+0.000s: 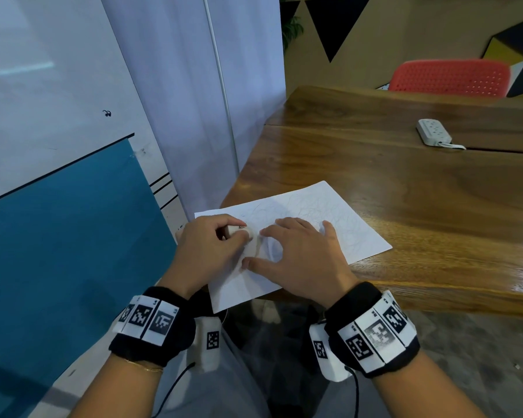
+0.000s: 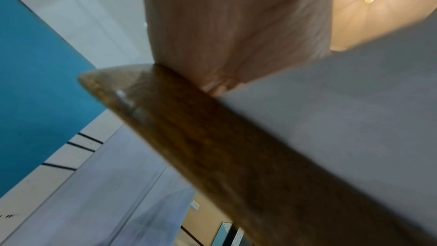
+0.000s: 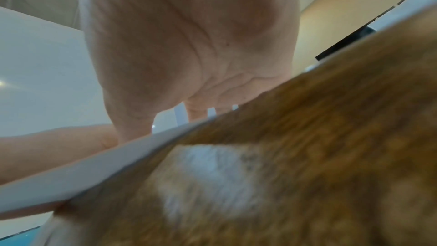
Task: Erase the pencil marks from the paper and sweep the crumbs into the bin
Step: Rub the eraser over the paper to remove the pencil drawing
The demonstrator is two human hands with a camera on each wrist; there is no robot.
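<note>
Black wristbands (image 1: pixel 153 324) with square-patterned markers sit nearest the head camera, one on each forearm; beyond them both hands work on a white sheet of paper (image 1: pixel 329 218) that lies at the near left corner of the wooden counter (image 1: pixel 405 191), its near edge hanging a little past the counter's rim. Left hand (image 1: pixel 207 248) has its grip curled and pinching a small white eraser (image 1: pixel 235 230) between thumb and fingers, the eraser pressed to the paper near the sheet's left edge; right hand (image 1: pixel 302 257) has its grip spread, fingers and thumb laid flat on the paper just beside the eraser, holding the sheet down. Faint grey pencil scribbles (image 1: pixel 320 209) cover the far part of the sheet beyond the fingers; whether crumbs lie on it I cannot tell. Left wrist view shows only the palm (image 2: pixel 224 25), the counter edge (image 2: pixel 212 137) and the grey underside of the paper (image 2: pixel 343 109); right wrist view shows the palm (image 3: pixel 189 35) above the paper's edge (image 3: pixel 94 167), blurred. Farther along the counter lies a white power strip (image 1: pixel 434 131); a red perforated chair (image 1: pixel 449 76) stands behind it.
</note>
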